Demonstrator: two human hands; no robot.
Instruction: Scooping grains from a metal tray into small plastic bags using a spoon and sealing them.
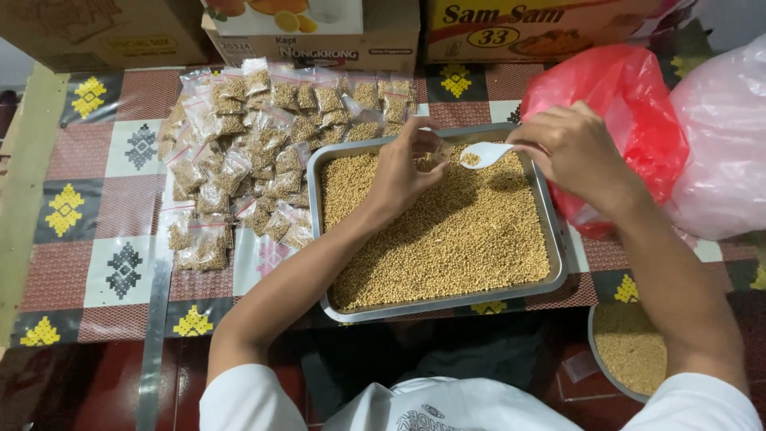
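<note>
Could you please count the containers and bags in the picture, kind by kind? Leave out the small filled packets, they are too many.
Metal tray of seeds: 1
Round bowl of seeds: 1
White spoon: 1
Red plastic bag: 1
Pale pink plastic bag: 1
Cardboard boxes: 3
Total: 8

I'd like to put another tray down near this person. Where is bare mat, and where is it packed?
Bare patterned mat lies at the far left, between the mat's left edge and the heap of small filled bags. Crowded: the bags press against the metal tray, the red plastic bag flanks its right, and cardboard boxes line the back.
</note>
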